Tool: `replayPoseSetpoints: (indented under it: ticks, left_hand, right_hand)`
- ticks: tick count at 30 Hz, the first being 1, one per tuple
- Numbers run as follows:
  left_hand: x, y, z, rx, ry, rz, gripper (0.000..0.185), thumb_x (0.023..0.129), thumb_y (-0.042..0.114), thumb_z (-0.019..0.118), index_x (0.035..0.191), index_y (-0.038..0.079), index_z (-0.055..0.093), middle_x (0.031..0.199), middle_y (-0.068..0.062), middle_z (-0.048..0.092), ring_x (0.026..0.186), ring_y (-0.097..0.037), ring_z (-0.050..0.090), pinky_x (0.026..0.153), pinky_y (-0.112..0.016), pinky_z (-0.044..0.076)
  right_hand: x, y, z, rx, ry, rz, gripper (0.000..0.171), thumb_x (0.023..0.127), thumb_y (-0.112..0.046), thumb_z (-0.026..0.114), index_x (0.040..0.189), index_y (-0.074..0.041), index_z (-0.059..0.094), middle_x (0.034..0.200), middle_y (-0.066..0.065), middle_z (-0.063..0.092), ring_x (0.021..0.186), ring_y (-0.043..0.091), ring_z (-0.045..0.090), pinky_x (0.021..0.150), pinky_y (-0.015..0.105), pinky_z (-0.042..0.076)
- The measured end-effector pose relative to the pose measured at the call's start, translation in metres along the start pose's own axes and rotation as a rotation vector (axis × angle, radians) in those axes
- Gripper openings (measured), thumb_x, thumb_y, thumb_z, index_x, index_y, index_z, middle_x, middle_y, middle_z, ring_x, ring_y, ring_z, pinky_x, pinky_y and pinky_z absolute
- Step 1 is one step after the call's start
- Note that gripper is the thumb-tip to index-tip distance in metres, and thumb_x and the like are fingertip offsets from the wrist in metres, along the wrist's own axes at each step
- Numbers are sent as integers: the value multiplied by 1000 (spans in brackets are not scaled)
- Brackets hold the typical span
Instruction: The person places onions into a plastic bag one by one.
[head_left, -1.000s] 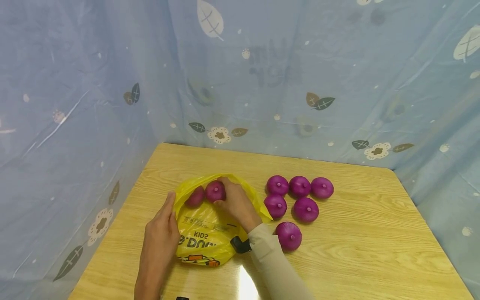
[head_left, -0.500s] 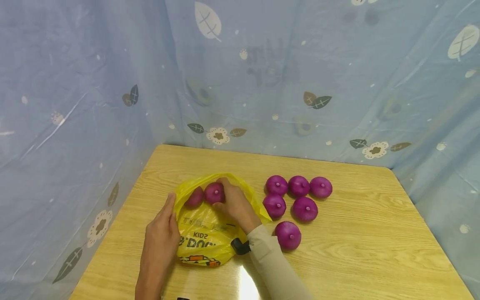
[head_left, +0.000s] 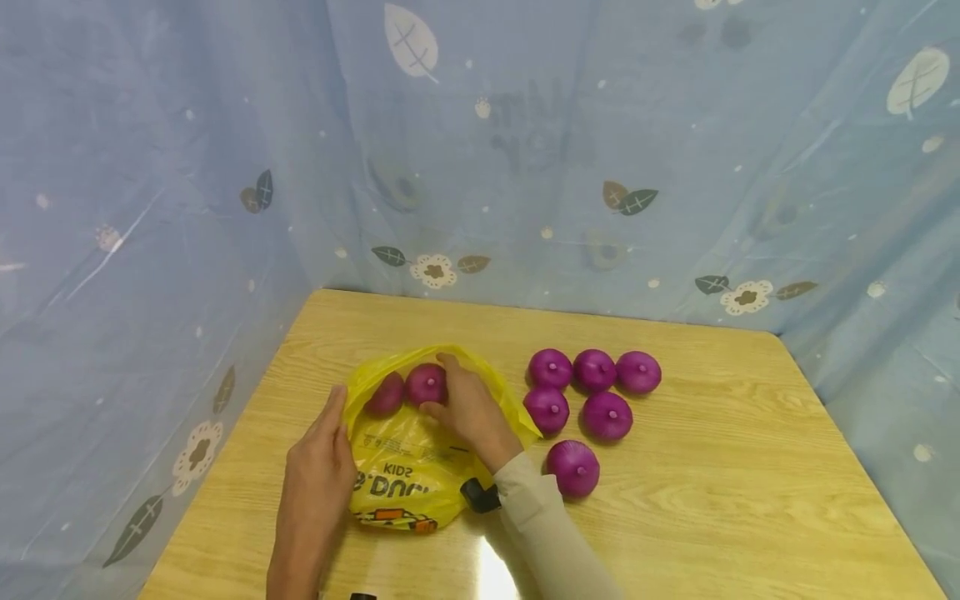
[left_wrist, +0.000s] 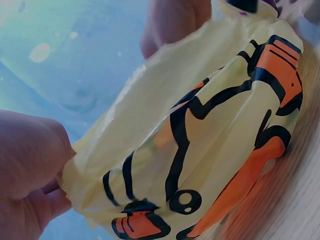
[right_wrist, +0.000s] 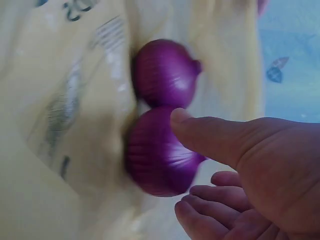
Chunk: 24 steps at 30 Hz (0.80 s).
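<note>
So the near onion (head_left: 426, 386) is sitting inside my yellow bag (head_left: 401, 483), right by the fingertips of my right hand (head_left: 474, 410). That hand isn't clamped on it: thumb out over the onion's side, other fingers relaxed, nothing wrapped round it. Honestly can't tell if the thumb tip is touching. The far onion (head_left: 386, 396) is in the bag too, snug against the first, on the side away from my right hand.

My left hand (head_left: 318, 467) is pinching the bag's rim on its own side, mouth wide open.

Right of my right hand, outside the bag, there are six loose onions (head_left: 607, 417) on the worktop (head_left: 735, 467): three in a row furthest off, two just nearer, one beside my sleeve (head_left: 551, 525). Past both hands it's blue curtain (head_left: 487, 192).

My read: I'm at the placing-or-grabbing bit inside the bag, and can't say which. Next move calls for either lifting the hand clear without snagging the plastic, or closing it round the near onion, rim held steady.
</note>
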<state>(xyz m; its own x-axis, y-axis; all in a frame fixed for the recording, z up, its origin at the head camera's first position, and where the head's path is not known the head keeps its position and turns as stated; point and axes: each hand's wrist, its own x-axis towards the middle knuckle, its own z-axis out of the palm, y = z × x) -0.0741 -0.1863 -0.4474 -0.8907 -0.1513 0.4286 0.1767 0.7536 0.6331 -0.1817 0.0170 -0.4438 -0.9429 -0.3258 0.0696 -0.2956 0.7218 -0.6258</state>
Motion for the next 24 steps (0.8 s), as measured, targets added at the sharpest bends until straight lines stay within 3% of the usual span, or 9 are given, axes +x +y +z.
replayPoseSetpoints:
  ticks: [8, 17, 24]
  left_hand:
    - [1, -1, 1, 0, -2, -2, 60, 105, -8, 53, 161, 7, 44, 160, -14, 48, 138, -42, 54, 108, -59, 51]
    - [2, 5, 0, 8, -36, -43, 59, 107, -6, 51, 163, 10, 41, 162, -12, 46, 140, -42, 52, 110, -59, 49]
    - [5, 8, 0, 14, -26, -44, 59, 107, -5, 51, 163, 10, 42, 161, -16, 47, 140, -45, 52, 111, -60, 48]
  right_hand:
    - [-20, -18, -42, 28, 60, -70, 57, 101, -36, 75, 149, -11, 57, 136, 15, 71, 117, 31, 72, 103, 44, 60]
    - [-54, -21, -94, 279, 259, -187, 43, 103, -25, 73, 142, -10, 65, 141, 5, 69, 126, 21, 68, 104, 29, 56]
    - [-77, -4, -127, 250, 426, -220, 45, 100, -19, 76, 142, -9, 65, 141, 4, 69, 126, 17, 67, 98, 29, 59]
